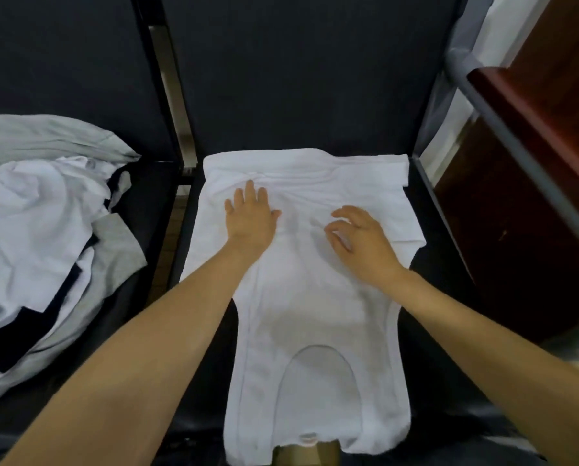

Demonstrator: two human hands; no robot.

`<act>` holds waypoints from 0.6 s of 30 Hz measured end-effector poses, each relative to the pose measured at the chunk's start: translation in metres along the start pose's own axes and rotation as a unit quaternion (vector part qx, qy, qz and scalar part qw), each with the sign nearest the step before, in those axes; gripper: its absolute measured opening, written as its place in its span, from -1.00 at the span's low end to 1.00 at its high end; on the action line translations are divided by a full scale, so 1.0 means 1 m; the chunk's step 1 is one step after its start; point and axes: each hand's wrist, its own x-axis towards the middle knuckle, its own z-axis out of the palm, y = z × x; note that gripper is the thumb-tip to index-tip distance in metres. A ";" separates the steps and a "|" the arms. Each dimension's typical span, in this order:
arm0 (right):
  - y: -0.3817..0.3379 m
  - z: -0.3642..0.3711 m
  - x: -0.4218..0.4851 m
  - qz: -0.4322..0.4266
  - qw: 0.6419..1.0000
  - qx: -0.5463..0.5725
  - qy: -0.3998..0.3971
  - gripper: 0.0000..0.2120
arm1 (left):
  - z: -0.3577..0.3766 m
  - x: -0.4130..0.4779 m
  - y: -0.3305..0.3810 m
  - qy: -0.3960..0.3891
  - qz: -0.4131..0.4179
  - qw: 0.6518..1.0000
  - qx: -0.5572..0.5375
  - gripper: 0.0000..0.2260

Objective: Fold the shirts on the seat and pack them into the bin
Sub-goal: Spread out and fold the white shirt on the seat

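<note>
**Inspector A:** Position of the garment?

**Inspector B:** One white short-sleeved cotton shirt (315,297) lies spread flat on the dark padded seat (449,297). Its neck opening (315,381) is at the near edge and its hem is against the backrest. The far end shows wrinkles.

**Inspector A:** Hands?

**Inspector B:** Both are over the far half of the shirt. The left hand (251,220) lies palm down on the cloth, fingers straight and slightly spread, with the fingertips at the wrinkled band. The right hand (365,243) is just beside it, toward the shirt's right sleeve. Its fingers are curled, and the thumb sits close to the forefinger. I cannot tell whether it pinches the fabric or only hovers over it.

**Inspector A:** Anything holding other items?

**Inspector B:** The neighbouring dark seat (146,210) to the left carries a loose heap of white, grey and black garments (39,230). They are unfolded and overlapping. A gap with the seat frame separates the heap from the spread shirt.

**Inspector A:** Surroundings?

**Inspector B:** A grey metal tube (516,156) runs along the right side. Reddish-brown wooden furniture (533,95) stands beyond it.
</note>
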 end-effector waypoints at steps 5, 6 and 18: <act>-0.025 -0.012 -0.068 0.045 0.992 -0.045 -0.113 -0.46 | 0.008 -0.089 -0.006 0.177 0.187 0.963 -0.078 -0.64; -0.027 -0.013 -0.078 0.040 0.989 -0.067 -0.129 -0.45 | 0.015 -0.108 -0.013 0.177 0.210 0.959 -0.071 -0.63; 0.018 -0.007 -0.014 0.105 0.954 -0.137 -0.244 -0.49 | 0.035 -0.077 -0.038 -0.030 0.151 0.988 -0.031 -0.52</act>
